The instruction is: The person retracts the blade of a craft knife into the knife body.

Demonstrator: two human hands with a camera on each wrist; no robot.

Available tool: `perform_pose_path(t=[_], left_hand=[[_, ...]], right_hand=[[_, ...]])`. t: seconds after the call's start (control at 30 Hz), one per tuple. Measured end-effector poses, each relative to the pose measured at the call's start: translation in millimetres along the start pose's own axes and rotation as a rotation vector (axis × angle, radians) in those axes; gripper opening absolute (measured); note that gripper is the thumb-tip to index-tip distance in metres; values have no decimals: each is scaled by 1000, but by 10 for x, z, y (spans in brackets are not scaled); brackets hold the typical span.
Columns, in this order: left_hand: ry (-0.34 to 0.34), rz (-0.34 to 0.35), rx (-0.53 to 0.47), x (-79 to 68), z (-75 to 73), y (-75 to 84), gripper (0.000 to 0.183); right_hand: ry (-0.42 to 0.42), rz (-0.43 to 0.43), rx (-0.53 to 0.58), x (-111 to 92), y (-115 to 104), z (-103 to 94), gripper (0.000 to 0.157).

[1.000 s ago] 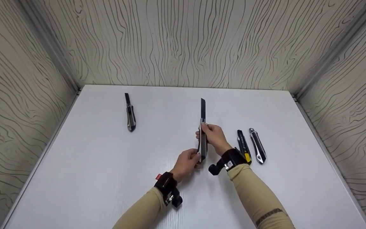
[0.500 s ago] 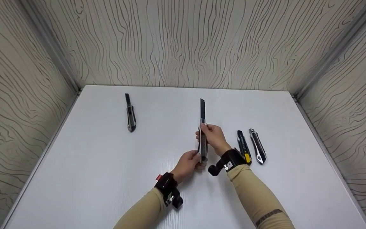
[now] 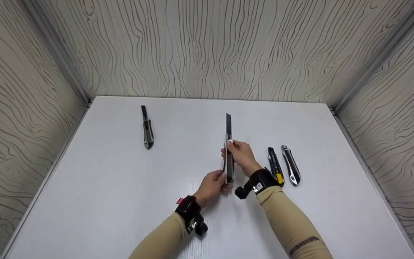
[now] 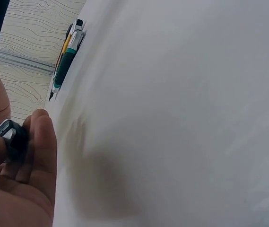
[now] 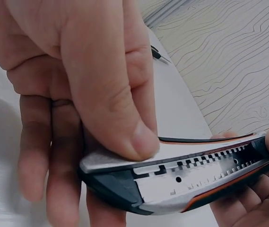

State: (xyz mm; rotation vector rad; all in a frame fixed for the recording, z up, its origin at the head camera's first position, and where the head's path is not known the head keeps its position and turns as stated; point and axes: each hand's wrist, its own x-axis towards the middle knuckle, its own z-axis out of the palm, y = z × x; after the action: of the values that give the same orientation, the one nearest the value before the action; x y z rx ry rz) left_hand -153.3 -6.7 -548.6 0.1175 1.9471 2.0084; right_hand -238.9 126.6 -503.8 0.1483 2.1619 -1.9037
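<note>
In the head view a utility knife (image 3: 230, 163) with a long dark blade stands out over the middle of the table, its tip pointing away. My right hand (image 3: 243, 154) grips the front of its handle, thumb on top near the slider. My left hand (image 3: 210, 186) pinches the butt end between thumb and fingers. The right wrist view shows the knife's silver handle (image 5: 198, 177) with a toothed slot, dark end cap and orange trim. There my left thumb (image 5: 143, 142) presses by the end cap. In the left wrist view the knife end (image 4: 13, 135) lies against my left fingers.
On the white table (image 3: 120, 187) another utility knife (image 3: 148, 133) lies at the left, blade out. To the right, beside my right wrist, lie a black-and-yellow utility knife (image 3: 275, 163) and a silver-and-black one (image 3: 291, 165). Patterned wall panels (image 3: 207, 50) enclose the back and sides.
The blade's tip has come slightly closer and the visible blade is a little shorter. My left fingers have spread further under the butt end. The other knives lie as before.
</note>
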Motion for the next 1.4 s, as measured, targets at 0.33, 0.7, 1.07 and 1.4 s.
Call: perform_pose_path(t=[0.33,0.7,1.07,1.4], left_hand=[[21,19,12,6,-2,-4,26],[37,10,18,12,3,-7,25],[33,19,-8,-10,-1,11,26],[28,12,-4,-22,-15,19,27]], right_hand=[[-11,-13,32,-37,-12,25,32],[-31,-14,47,-26,2,26,33],[-36,-20,61,-29,8,38,30],[-66,-20,38,-27,21,38,32]])
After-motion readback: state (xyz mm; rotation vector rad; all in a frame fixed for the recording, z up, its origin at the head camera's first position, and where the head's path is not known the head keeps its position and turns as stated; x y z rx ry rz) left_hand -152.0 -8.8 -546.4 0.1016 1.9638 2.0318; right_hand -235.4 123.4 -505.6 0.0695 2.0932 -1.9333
